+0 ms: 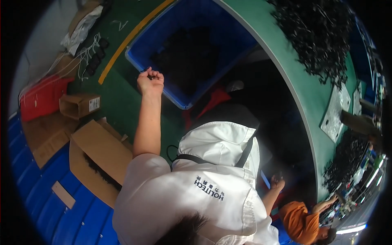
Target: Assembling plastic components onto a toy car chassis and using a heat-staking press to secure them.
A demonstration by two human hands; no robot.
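My left hand reaches out palm up at the near left rim of a blue bin. Its fingers are curled, and a small thin black piece shows at the fingertips. Inside the bin lies a dark heap of black pieces, too shadowed to make out one by one. Low on the right side, my right hand is closed beside the table edge. Something dark shows at its fingers, too small and dim to name.
On the right, a green table bears a large tangled pile of black strips and a white plate. Left stand an open cardboard box, a smaller carton and a red crate. A person in orange works at lower right.
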